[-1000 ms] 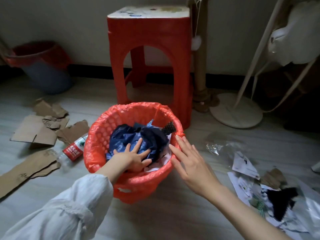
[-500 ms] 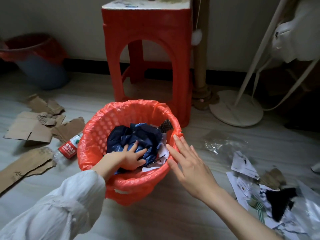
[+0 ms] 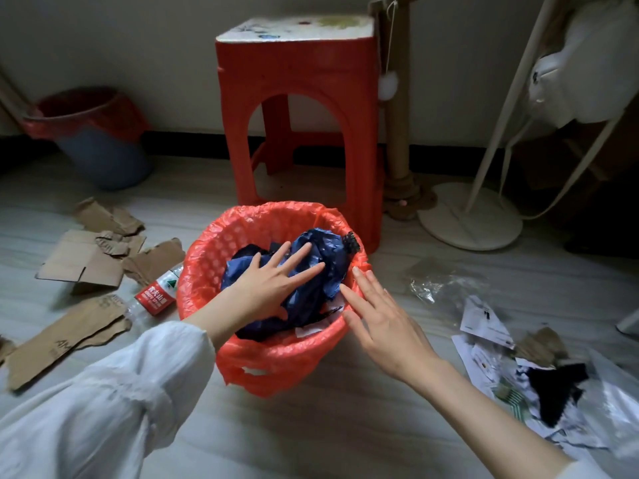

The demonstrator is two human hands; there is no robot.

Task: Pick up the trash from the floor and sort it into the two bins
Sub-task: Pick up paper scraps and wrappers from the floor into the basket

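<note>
The red-lined basket (image 3: 276,361) stands on the floor in front of the red stool (image 3: 297,108), and everything else is placed from it. Inside the basket lies a crumpled dark blue bag (image 3: 321,264) over scraps of white paper. The left hand (image 3: 273,285) lies flat on top of that bag, fingers straight and spread, pressing on it rather than gripping it. The right hand (image 3: 383,323) is at the basket's right rim, fingers straight and slightly fanned, fingertips touching or just beside the liner; which of the two cannot be told. It holds nothing.

Just left of the basket a plastic bottle (image 3: 155,295) with a red label lies on its side, near torn cardboard pieces (image 3: 86,261). Right of the basket lie a clear plastic wrapper (image 3: 435,285) and a heap of papers (image 3: 491,337). Far left of the basket, by the wall, stands a second bin (image 3: 100,146) with a red liner.
</note>
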